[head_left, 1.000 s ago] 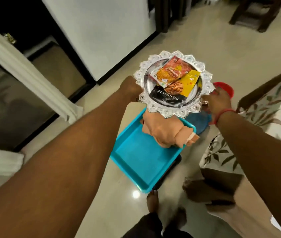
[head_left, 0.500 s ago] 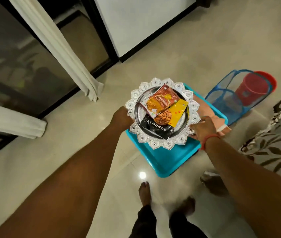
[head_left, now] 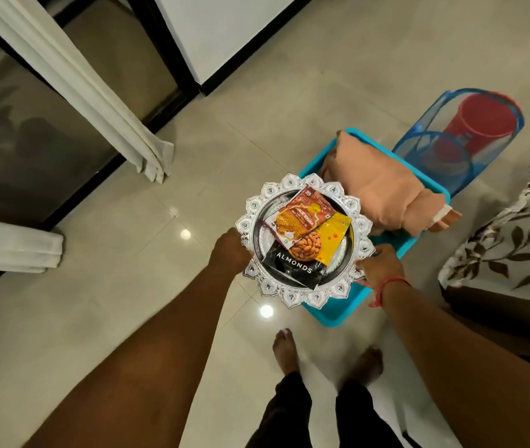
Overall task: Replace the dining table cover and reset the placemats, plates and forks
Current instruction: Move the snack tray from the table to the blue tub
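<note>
At frame centre, the left hand [head_left: 229,250] and right hand [head_left: 381,265] grip opposite rims of a round scalloped silver plate [head_left: 359,226] holding snack packets [head_left: 302,240], above a turquoise plastic tray [head_left: 338,310] on the floor

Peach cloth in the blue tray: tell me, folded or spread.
Folded: the peach cloth sits as a thick bundle in the blue tray.

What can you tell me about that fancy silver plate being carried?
The silver plate is round and shiny like metal, with a scalloped, embossed petal rim. It is held about level above the floor and the blue tray, the left hand and right hand gripping opposite edges. Three snack packets lie overlapping on it, one black and marked ALMONDS.
</note>
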